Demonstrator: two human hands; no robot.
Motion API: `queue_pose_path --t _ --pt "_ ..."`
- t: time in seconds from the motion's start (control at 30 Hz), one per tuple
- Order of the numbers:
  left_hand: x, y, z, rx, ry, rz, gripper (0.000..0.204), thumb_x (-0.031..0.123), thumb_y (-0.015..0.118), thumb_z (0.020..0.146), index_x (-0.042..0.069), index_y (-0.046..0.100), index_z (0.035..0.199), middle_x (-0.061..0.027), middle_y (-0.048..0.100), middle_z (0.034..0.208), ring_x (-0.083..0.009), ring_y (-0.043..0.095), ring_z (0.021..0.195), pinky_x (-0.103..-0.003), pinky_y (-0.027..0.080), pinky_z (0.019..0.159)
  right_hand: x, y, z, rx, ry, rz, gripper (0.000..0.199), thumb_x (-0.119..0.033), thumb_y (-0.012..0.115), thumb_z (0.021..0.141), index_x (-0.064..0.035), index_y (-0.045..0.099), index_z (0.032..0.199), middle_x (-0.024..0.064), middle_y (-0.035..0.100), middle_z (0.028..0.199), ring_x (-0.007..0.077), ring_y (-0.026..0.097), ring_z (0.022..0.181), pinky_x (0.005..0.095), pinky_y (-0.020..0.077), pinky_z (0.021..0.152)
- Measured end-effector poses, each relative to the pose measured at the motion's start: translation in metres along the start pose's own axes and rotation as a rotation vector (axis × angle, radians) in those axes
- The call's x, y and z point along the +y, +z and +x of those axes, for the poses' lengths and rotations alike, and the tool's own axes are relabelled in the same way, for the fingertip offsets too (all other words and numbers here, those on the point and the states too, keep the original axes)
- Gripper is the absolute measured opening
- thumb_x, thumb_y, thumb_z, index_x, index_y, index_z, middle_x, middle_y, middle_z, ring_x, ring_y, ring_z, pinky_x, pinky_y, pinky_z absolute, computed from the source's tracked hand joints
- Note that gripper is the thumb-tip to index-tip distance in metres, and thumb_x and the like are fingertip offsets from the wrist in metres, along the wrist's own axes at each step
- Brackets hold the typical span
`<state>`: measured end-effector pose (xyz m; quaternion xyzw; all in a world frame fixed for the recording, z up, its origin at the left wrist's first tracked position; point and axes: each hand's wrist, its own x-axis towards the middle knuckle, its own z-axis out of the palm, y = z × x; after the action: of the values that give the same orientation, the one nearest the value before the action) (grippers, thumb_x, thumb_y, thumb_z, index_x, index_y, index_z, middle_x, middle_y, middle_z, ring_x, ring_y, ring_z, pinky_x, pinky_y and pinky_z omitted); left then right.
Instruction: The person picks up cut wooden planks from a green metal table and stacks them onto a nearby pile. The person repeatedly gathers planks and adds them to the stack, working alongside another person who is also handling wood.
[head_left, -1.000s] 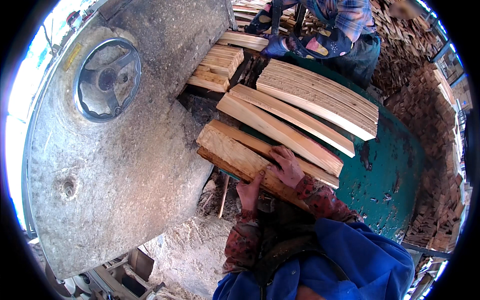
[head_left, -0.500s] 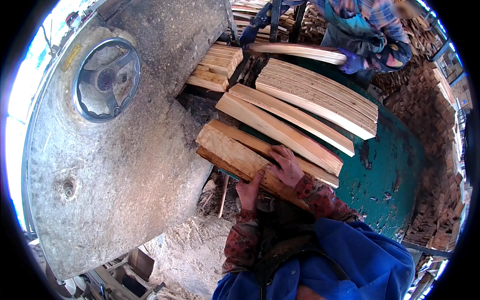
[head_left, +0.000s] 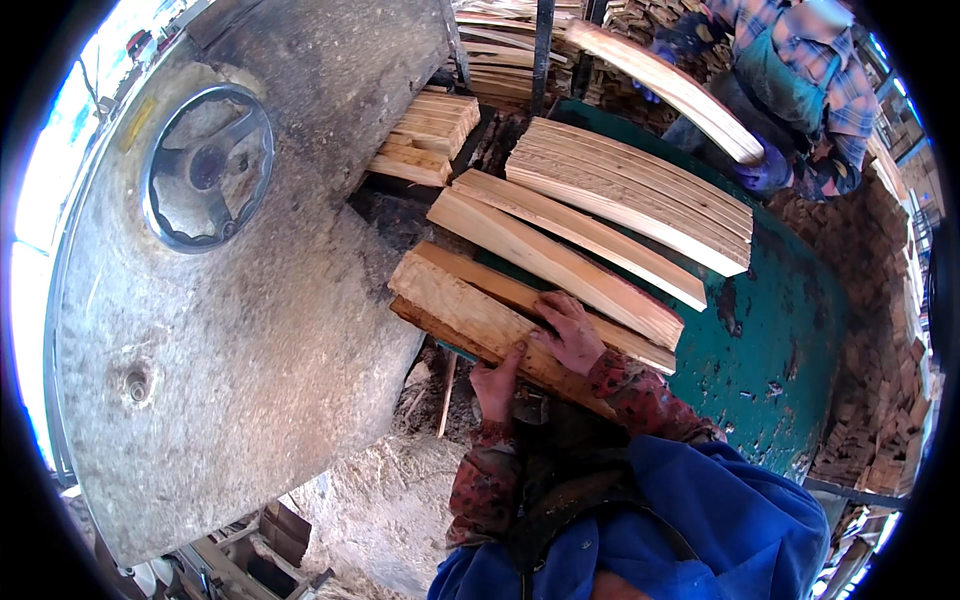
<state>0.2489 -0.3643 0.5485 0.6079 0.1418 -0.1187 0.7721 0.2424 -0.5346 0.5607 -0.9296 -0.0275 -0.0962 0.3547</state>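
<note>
A thick wooden plank (head_left: pixel 455 301) with a rough brown near side lies slantwise in front of me at the near edge of the green table. My left hand (head_left: pixel 496 386) grips its near edge, thumb up against the top. Across its upper face rests my right hand (head_left: pixel 571 337), fingers curled over the far edge. Directly behind lies a narrower plank (head_left: pixel 630 345), partly hidden by my right hand. Two pale planks (head_left: pixel 560 262) lie farther back, nearly parallel. My palms and some fingertips are hidden.
A row of thin boards (head_left: pixel 630 195) lies farther back on the green table (head_left: pixel 745 350). Left stands a large machine panel (head_left: pixel 260 380) with a handwheel (head_left: pixel 208 167), near stacked short boards (head_left: pixel 425 135). At far right a co-worker (head_left: pixel 790 100) holds a long board (head_left: pixel 670 85).
The co-worker has shifted right and swung the long board up and away from the table, its right end now lower. My hands and the plank stay nearly still.
</note>
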Motion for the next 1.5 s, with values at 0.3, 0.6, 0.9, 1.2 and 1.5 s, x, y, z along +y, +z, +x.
queue_pose_path --t 0.3,0.6,0.9,1.2,1.5 --pt "-0.006 -0.001 0.004 0.008 -0.044 0.019 0.047 0.016 0.084 0.078 -0.008 0.064 0.113 -0.0097 0.068 0.108 -0.0154 0.063 0.092 -0.029 0.052 0.083 0.0 0.002 -0.006 -0.008 -0.041 0.012 0.048 -0.016 0.072 0.08 0.0005 0.057 0.123 0.0204 0.05 0.131 0.0405 0.045 0.126 0.0471 0.0395 0.106" --pt "-0.011 -0.006 0.007 -0.017 -0.083 0.013 0.043 0.015 0.082 0.081 -0.008 0.064 0.112 -0.0095 0.068 0.107 -0.0153 0.064 0.091 -0.029 0.053 0.081 -0.042 -0.017 -0.046 -0.07 -0.039 0.013 0.055 -0.014 0.072 0.081 -0.0004 0.053 0.131 0.0216 0.043 0.141 0.0422 0.041 0.132 0.0471 0.0373 0.11" --pt "-0.003 -0.001 0.003 -0.001 -0.089 -0.006 0.046 0.015 0.08 0.081 -0.01 0.062 0.115 -0.0121 0.067 0.11 -0.0178 0.064 0.094 -0.03 0.054 0.08 -0.06 -0.031 -0.049 -0.032 -0.09 0.044 0.053 -0.01 0.073 0.078 0.0002 0.055 0.127 0.0213 0.047 0.135 0.0422 0.045 0.127 0.0466 0.0409 0.107" --pt "-0.028 -0.011 0.013 0.071 -0.06 -0.041 0.042 0.017 0.082 0.078 -0.01 0.066 0.105 -0.0084 0.069 0.104 -0.0143 0.062 0.09 -0.029 0.052 0.08 -0.07 -0.102 -0.026 0.151 -0.108 -0.044 0.053 -0.014 0.076 0.078 -0.0022 0.056 0.126 0.0208 0.054 0.127 0.0403 0.052 0.118 0.0462 0.0458 0.1" --pt "-0.02 -0.007 0.01 0.044 0.027 -0.053 0.041 0.014 0.083 0.076 -0.008 0.066 0.107 -0.0082 0.069 0.102 -0.0139 0.061 0.089 -0.028 0.051 0.081 -0.002 -0.099 -0.02 -0.26 0.109 -0.287 0.062 -0.038 0.07 0.084 0.0017 0.053 0.128 0.0235 0.059 0.113 0.0434 0.056 0.107 0.0488 0.0456 0.091"
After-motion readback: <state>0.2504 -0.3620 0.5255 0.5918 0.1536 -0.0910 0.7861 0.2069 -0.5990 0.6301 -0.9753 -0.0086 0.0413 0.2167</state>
